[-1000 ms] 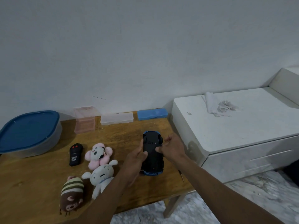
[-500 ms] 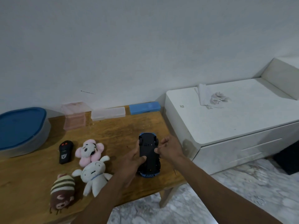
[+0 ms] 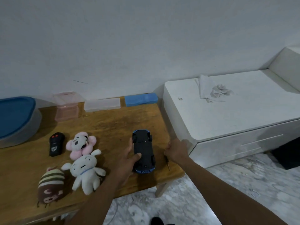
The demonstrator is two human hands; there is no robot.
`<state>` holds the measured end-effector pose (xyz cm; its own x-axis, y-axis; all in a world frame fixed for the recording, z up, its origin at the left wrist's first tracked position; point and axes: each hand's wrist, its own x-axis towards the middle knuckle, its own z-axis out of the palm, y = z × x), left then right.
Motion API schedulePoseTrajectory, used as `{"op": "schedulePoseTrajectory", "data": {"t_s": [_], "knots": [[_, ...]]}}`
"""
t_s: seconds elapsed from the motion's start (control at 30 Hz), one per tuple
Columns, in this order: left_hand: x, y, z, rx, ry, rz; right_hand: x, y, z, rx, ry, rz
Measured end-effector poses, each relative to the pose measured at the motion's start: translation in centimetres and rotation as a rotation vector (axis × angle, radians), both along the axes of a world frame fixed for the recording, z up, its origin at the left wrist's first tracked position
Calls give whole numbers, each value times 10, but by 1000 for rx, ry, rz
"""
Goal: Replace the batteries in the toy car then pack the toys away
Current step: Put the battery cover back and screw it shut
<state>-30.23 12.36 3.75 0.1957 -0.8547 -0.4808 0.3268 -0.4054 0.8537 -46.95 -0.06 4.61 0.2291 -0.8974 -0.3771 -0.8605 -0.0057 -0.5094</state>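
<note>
A blue toy car [image 3: 143,150] lies upside down near the right end of the wooden table [image 3: 105,124], its black underside up. My left hand [image 3: 126,161] holds its left side, with the thumb on the underside. To the car's right my right hand [image 3: 177,151] is off the car, its fingers curled down at the handle end of a thin screwdriver [image 3: 168,164] that lies by the table edge. Whether those fingers grip the screwdriver is hidden. A black remote [image 3: 56,143] lies at the left, beside a pink plush [image 3: 81,143], a white plush [image 3: 86,171] and a striped brown plush [image 3: 51,187].
A grey tub with a blue lid [image 3: 14,117] stands at the table's back left. A pink box [image 3: 66,106], a clear case [image 3: 102,103] and a blue case [image 3: 141,99] line the wall. A white cabinet [image 3: 227,114] with a crumpled cloth [image 3: 212,90] abuts the table's right end.
My right hand has let go of the car and moved right and down to the screwdriver. My left hand still holds the car. The view has shifted slightly.
</note>
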Motion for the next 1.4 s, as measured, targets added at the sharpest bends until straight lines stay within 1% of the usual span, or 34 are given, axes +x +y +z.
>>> {"op": "schedulePoseTrajectory", "data": {"t_s": [0.1,0.3,0.37,0.43,0.5,0.53,0.63,0.7,0.77,0.83,1.03,1.2,1.4], "knots": [[-2,0,0,6,2,15,-2,2,-15,-9,77,63],[-2,-4,3,43,-17,52,0,-5,-25,14,108,110],[-1,-7,5,59,-32,56,0,-7,-23,30,99,135],[1,-8,10,47,-30,55,5,-9,-15,35,44,136],[3,-10,17,22,-29,56,15,-15,3,16,-75,77],[5,-10,21,13,-27,66,21,-19,15,-4,-172,30],[13,-14,31,-27,-39,63,36,-32,57,-35,-551,-78],[17,-17,38,-60,-57,57,44,-35,84,-38,-743,-89],[20,-21,46,-80,-79,70,51,-32,102,-104,-838,-48],[24,-24,54,-108,-95,61,57,-27,111,-159,-889,-28],[36,-26,66,-144,-135,45,70,-19,112,-294,-934,8],[43,-25,63,-139,-125,37,78,-21,109,-332,-884,45],[44,-24,65,-160,-121,46,83,-21,107,-326,-857,68]]}}
